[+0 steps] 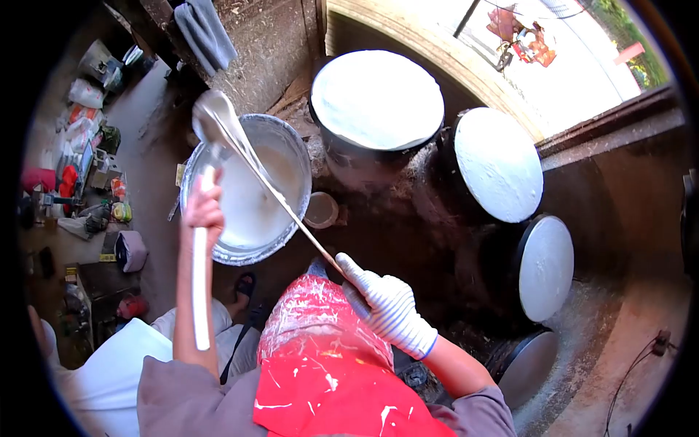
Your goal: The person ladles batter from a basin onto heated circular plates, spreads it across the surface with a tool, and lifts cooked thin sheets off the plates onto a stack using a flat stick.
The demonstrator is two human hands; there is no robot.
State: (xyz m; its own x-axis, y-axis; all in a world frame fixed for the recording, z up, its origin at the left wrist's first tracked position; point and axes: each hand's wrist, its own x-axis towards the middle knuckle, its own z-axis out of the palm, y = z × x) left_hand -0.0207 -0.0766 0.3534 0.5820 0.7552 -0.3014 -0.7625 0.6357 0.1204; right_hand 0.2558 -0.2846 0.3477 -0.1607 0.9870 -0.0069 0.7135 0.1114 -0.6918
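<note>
My bare left hand [202, 211] is closed around a white handle [200, 291] that runs down along the forearm. Just above the fist is a blurred metal part. My right hand [378, 302], in a striped white glove, grips the lower end of a long thin stick [306, 227]. The stick slants up across a large metal basin [304, 164] holding whitish liquid [251, 207]. At its far end, over the basin's upper left rim, is a blurred pale scoop [212, 116]; which tool it belongs to I cannot tell.
Several dark round vessels with white tops [377, 98] curve around the right side. A small bowl [321, 210] stands beside the basin. Bags and mixed goods [84, 131] lie at the far left. A person in white [120, 375] is close at my lower left.
</note>
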